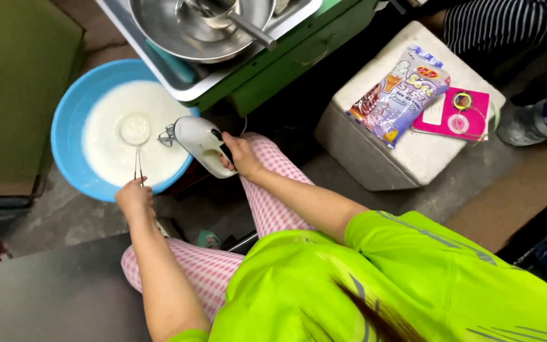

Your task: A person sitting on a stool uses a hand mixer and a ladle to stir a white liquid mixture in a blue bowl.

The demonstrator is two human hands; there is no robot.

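Note:
A blue basin (66, 130) on the floor holds white liquid (112, 149). My left hand (134, 197) pinches the thin stem of a metal beater (138, 166), whose head is dipped in the liquid. My right hand (238, 155) grips the handle of a white hand mixer (199, 143), held just over the basin's right rim. A metal fitting (168, 135) sticks out of the mixer's front towards the liquid. I am crouched, with pink checked trousers and a bright green shirt below the hands.
A green table (273, 76) above the basin carries a tray with a steel bowl (178, 31) and a ladle. To the right, a white foam box (406, 158) bears a printed packet (400, 92) and a pink card (460, 114). A water bottle (536, 120) and another person's striped clothing (501, 22) lie far right.

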